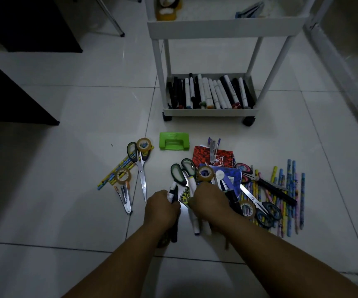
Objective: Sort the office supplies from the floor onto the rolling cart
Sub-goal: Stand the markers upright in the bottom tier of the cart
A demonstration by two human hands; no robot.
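Left hand [162, 208] gripped markers [172, 193]; right hand [211, 204] curled on more; best bundle tips aligned before cart's [208, 112] lower tray.

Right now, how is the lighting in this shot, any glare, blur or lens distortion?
Head view: dim overall, corners darkest; a bright glare patch on the tile between the left hand and right hand; faint sheen on the floor; wide-angle bending tilts the rolling cart legs; top-shelf tape rolls look soft.
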